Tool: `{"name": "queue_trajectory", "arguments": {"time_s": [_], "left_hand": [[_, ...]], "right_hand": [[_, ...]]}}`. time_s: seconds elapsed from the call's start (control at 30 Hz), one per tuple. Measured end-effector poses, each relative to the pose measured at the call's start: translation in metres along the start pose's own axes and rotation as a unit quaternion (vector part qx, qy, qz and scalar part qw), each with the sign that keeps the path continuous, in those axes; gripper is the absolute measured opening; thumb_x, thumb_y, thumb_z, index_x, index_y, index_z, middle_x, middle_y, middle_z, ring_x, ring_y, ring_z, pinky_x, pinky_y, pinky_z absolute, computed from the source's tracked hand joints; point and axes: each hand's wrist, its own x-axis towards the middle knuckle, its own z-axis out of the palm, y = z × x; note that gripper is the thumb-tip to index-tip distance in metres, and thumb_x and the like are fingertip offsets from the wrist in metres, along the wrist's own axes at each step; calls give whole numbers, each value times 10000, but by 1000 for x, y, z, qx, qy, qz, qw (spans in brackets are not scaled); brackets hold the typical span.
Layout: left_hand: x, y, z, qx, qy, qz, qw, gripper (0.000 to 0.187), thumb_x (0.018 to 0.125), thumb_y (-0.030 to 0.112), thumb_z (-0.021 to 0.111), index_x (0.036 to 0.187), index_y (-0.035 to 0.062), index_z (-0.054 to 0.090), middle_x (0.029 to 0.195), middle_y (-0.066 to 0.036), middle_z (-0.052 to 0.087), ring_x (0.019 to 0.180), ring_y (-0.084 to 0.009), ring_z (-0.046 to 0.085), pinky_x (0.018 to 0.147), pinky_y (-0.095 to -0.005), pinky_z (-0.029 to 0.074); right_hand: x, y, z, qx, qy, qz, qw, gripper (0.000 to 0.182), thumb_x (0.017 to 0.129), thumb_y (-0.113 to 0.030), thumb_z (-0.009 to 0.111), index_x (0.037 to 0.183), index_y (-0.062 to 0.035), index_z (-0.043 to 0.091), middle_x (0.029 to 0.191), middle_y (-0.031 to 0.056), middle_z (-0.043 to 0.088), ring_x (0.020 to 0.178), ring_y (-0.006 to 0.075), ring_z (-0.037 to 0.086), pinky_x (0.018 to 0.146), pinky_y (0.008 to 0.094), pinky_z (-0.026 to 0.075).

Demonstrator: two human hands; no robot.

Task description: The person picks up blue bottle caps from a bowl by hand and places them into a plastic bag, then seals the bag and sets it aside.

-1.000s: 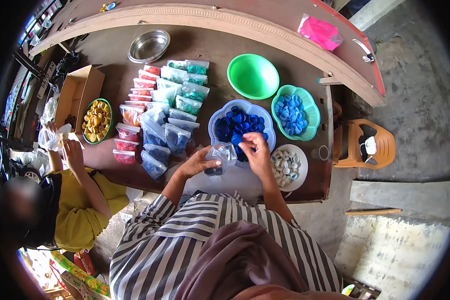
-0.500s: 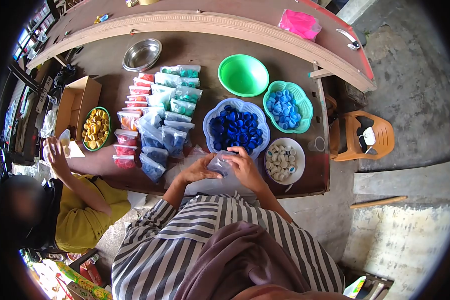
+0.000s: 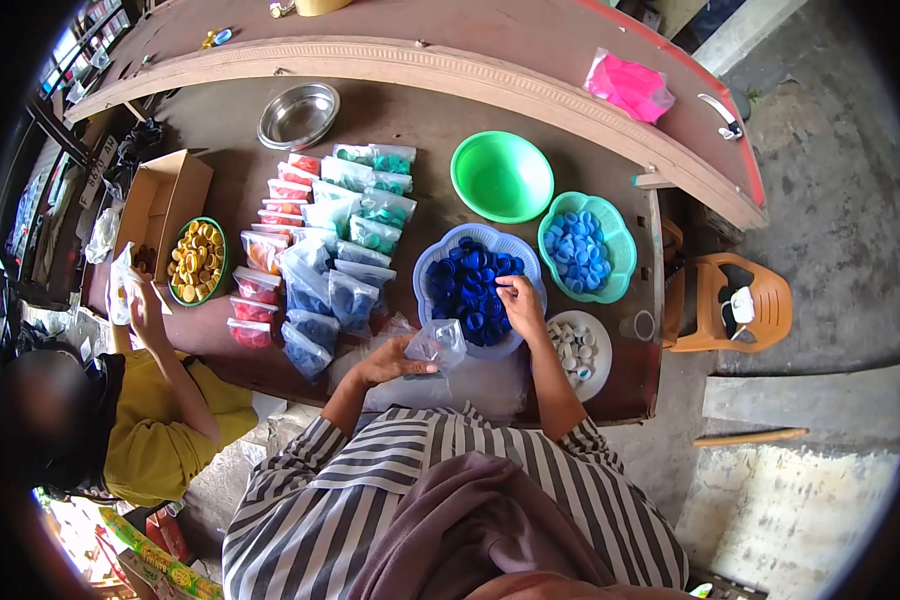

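Note:
My left hand [image 3: 388, 364] grips a clear plastic bag [image 3: 438, 343] in front of my body, the bag's mouth spread a little. Over the right side of the lavender-blue basket [image 3: 423, 262], my right hand [image 3: 520, 305] has its fingertips pinched together at the dark blue bottle caps [image 3: 467, 275]. Whatever lies between those fingertips is too small to make out. Below my hands a stack of clear plastic bags [image 3: 470, 388] lies at the table's near edge. Partly behind my right forearm stands a white bowl [image 3: 603, 375] of whitish caps [image 3: 576, 352].
Filled bags [image 3: 345, 225] lie in rows at the left. Around them are a steel bowl [image 3: 298, 115], a green bowl [image 3: 502, 175], a teal basket [image 3: 625, 258] of light blue caps and a basket of yellow caps [image 3: 196, 262]. A co-worker [image 3: 170, 430] sits at left, holding a bag.
My right hand has left the plastic bag and moved up and right to the dark blue caps. My left hand keeps the bag. The co-worker's hands have shifted, and the view has tilted slightly.

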Motion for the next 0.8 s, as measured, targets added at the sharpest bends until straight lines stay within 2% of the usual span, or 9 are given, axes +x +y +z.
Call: {"name": "queue_trajectory", "arguments": {"time_s": [0.03,0.07,0.17,0.27,0.4,0.47,0.6,0.7,0.8], "left_hand": [[0,3,-2,-1,3,1,1000,447,814,224,770,1190,51,600,1065,-46,648,1004,-142,575,902,-300,447],[-1,6,-4,11,6,5,1000,448,815,229,768,1192,55,600,1069,-51,647,1013,-147,574,913,-305,441],[1,13,-7,19,15,5,1000,451,816,241,765,1196,63,600,1074,-54,647,1021,-152,573,923,-310,435],[4,10,-13,18,24,-10,1000,458,816,255,765,1199,65,600,1077,-51,647,1021,-153,573,924,-312,434],[11,8,-18,9,29,-27,999,473,814,267,766,1207,65,597,1087,-54,645,1026,-157,574,926,-313,433],[13,5,-21,1,27,-29,999,474,813,266,767,1208,66,596,1091,-55,645,1028,-158,574,927,-313,433],[16,8,-23,-1,25,-29,999,476,812,266,767,1209,68,596,1094,-59,644,1028,-158,574,927,-315,436],[18,6,-24,0,18,-34,999,475,812,264,767,1209,68,597,1088,-58,646,1022,-159,577,923,-313,439],[19,2,-23,11,17,-22,1000,468,814,254,765,1209,68,596,1076,-55,647,1012,-156,581,915,-310,443]], "right_hand": [[9,7,4,-22,5,13,1000,189,815,-33,673,997,-61,625,957,127,615,833,270,627,748,371,510],[19,15,10,-22,2,12,1000,189,815,-33,673,997,-61,625,957,127,615,833,270,627,748,371,510],[43,13,22,-123,-6,-82,989,332,760,-5,673,1077,-76,605,1065,113,590,1058,332,534,919,430,424],[57,3,36,-183,-12,-125,975,377,762,-33,687,1123,-91,595,1116,92,579,1079,315,524,917,424,424],[50,0,47,-251,-83,-63,962,439,742,-105,736,1155,-122,588,1148,63,578,1098,298,518,910,441,416],[48,5,47,-246,-91,-54,964,461,725,-131,756,1154,-129,587,1134,66,605,1080,291,539,907,449,410],[39,8,30,-71,-90,-55,992,483,681,-216,810,1112,-112,618,1055,104,673,982,313,617,866,430,468],[24,-7,7,-27,-155,-58,986,493,666,-313,835,1074,-94,667,1064,127,667,998,315,619,884,413,476],[25,8,5,-27,-94,-84,992,439,698,-292,817,1056,-85,670,1067,124,658,1009,311,609,894,407,469]]}}
